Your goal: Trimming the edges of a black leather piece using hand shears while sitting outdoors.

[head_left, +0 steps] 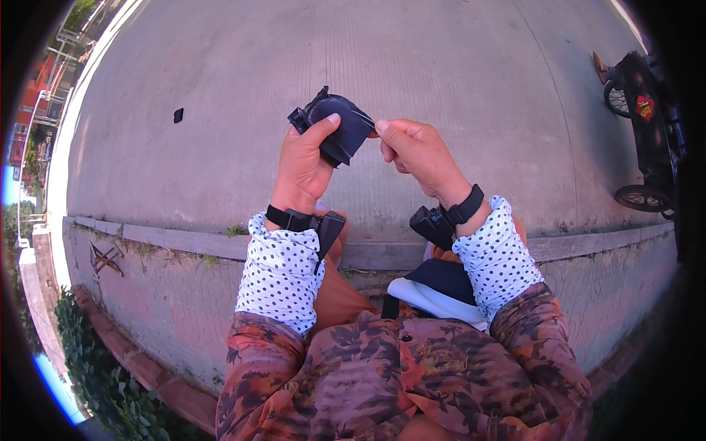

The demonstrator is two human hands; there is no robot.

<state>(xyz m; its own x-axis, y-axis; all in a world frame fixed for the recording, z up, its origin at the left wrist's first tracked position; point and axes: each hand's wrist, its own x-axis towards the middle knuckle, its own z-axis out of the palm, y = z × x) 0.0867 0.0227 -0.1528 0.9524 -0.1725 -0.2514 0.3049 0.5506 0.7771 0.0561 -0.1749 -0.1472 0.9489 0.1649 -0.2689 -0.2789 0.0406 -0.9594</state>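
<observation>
My left hand (303, 165) is closed round a black plastic housing (350, 135), its thumb lying across the front face. The housing has a rounded upper edge and small parts jutting from its upper left; I cannot make out its exact kind. At its right edge my right hand (415, 149) pinches with thumb and forefinger, next to thin strands or a narrow edge there. What sits between those fingertips is too small to tell. Both hands are raised in front of me above the pavement.
A small black object (178, 115) lies on the concrete road (471, 66) to the left. Across the middle runs a stone kerb (573, 245). A folding stool (107, 259) stands at the left on the paving. At the far right is a dark wheeled cart (647, 125). A black-and-white cloth (441, 288) rests by my lap.
</observation>
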